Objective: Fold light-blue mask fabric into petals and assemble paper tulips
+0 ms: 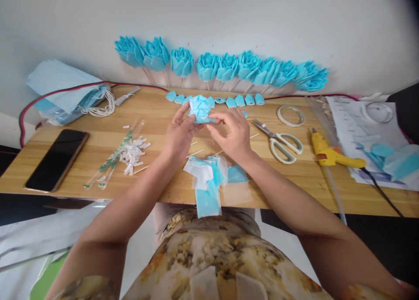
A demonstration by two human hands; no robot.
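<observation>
A half-made blue fabric flower (199,108) is held above the wooden table (157,117), between both hands. My left hand (178,134) grips its left side and underside with fingers curled. My right hand (231,132) pinches its right edge with thumb and fingers. A row of small folded blue petals (240,100) lies just behind the flower. Below my hands sits a pile of cut blue and white fabric pieces (209,178) at the table's front edge, with thin wooden sticks (196,152) beside it.
Finished blue flowers on sticks (209,66) lean on the wall. Scissors (279,142), a tape roll (290,115) and a yellow glue gun (330,154) lie right. A black phone (59,158), white scraps (132,154) and a stack of face masks (65,93) lie left.
</observation>
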